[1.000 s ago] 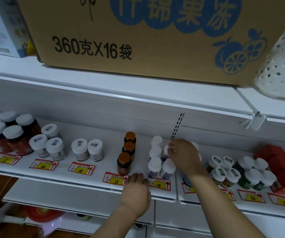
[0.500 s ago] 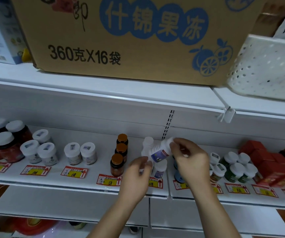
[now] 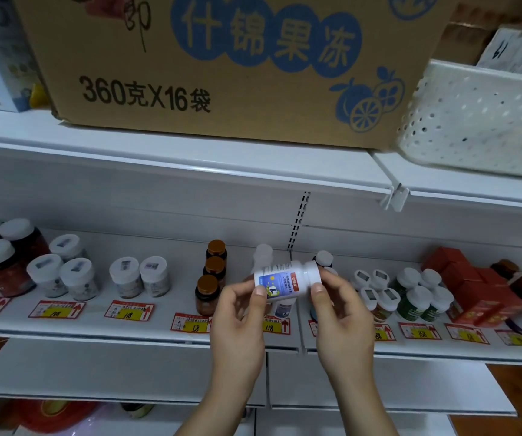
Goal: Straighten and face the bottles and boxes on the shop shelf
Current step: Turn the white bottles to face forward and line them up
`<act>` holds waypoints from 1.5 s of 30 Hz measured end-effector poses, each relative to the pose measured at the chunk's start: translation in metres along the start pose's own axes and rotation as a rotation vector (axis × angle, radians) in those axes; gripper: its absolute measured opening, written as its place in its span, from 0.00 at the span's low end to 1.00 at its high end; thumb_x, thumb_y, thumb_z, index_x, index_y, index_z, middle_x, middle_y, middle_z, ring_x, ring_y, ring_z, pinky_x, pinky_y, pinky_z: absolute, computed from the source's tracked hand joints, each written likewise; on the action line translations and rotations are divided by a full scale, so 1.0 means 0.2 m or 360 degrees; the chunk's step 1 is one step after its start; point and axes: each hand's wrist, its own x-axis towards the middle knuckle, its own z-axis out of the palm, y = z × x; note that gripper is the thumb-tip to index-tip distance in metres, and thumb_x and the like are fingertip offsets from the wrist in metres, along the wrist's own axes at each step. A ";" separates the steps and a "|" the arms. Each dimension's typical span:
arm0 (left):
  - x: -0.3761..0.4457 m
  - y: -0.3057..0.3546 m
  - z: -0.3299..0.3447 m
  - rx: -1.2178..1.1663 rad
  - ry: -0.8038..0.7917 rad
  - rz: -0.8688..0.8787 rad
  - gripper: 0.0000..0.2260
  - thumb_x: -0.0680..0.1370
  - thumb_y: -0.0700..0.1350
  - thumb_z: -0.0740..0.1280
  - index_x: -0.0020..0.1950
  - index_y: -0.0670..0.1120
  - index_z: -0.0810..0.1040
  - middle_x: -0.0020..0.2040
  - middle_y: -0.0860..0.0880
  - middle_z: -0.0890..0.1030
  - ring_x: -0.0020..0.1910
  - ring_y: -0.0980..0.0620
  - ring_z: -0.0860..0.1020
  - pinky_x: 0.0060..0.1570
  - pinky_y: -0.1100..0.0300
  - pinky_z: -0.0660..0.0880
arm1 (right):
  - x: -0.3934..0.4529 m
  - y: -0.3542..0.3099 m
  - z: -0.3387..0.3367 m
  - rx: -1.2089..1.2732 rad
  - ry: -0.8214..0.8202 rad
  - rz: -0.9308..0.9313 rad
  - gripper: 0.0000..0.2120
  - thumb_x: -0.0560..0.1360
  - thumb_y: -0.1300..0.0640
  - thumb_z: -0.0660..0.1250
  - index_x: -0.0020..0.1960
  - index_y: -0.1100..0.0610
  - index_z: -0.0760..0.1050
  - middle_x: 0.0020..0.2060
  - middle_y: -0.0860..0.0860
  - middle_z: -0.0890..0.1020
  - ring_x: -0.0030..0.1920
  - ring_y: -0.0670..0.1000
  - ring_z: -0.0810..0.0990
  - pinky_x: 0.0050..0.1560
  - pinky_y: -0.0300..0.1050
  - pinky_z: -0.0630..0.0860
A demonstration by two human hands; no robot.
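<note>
You hold a white pill bottle (image 3: 285, 280) in front of the shelf (image 3: 146, 328), lifted off it and lying on its side, cap to your right, above the front edge near the joint between the two shelf boards. Your left hand (image 3: 237, 313) pinches the bottom end of the bottle: the thumb lies on the blue label and the other fingers (image 3: 248, 283) curl behind it. Your right hand (image 3: 338, 309) grips the cap end, thumb in front and fingers around the back.

The bottle looks like smooth, stiff plastic, so I judge it light and not fragile, but a little slippery on the glossy label. It is better to hold it by the body, below the cap, because a hold on the cap alone can turn the cap or let the bottle swing.

When you set it back, stand it upright with the blue label to the front, in the row behind the price tag (image 3: 274, 325). The amber bottles (image 3: 207, 294) stand just beside this place on the left, so put it down gently so that it does not knock them.
</note>
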 end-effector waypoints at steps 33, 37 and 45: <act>0.00 0.10 -0.04 -0.0092 -0.0035 0.0082 0.13 0.74 0.52 0.66 0.56 0.48 0.80 0.57 0.55 0.84 0.58 0.58 0.81 0.55 0.65 0.79 | -0.04 -0.10 0.09 0.0197 0.0050 -0.0069 0.12 0.73 0.52 0.68 0.56 0.51 0.80 0.50 0.45 0.85 0.51 0.42 0.84 0.48 0.32 0.78; 0.01 0.11 -0.03 -0.0113 -0.0017 0.0067 0.13 0.75 0.52 0.66 0.56 0.47 0.80 0.55 0.54 0.84 0.56 0.56 0.82 0.52 0.65 0.79 | -0.02 -0.10 0.09 0.0176 0.0011 -0.0091 0.08 0.77 0.57 0.67 0.55 0.49 0.80 0.50 0.41 0.85 0.51 0.41 0.83 0.48 0.31 0.77; 0.03 0.12 -0.04 -0.0106 0.0041 0.0026 0.15 0.72 0.58 0.66 0.51 0.49 0.80 0.51 0.55 0.85 0.52 0.58 0.83 0.46 0.69 0.77 | -0.01 -0.11 0.11 0.0136 0.0010 -0.0126 0.07 0.76 0.58 0.68 0.53 0.48 0.79 0.48 0.37 0.84 0.49 0.38 0.83 0.45 0.29 0.77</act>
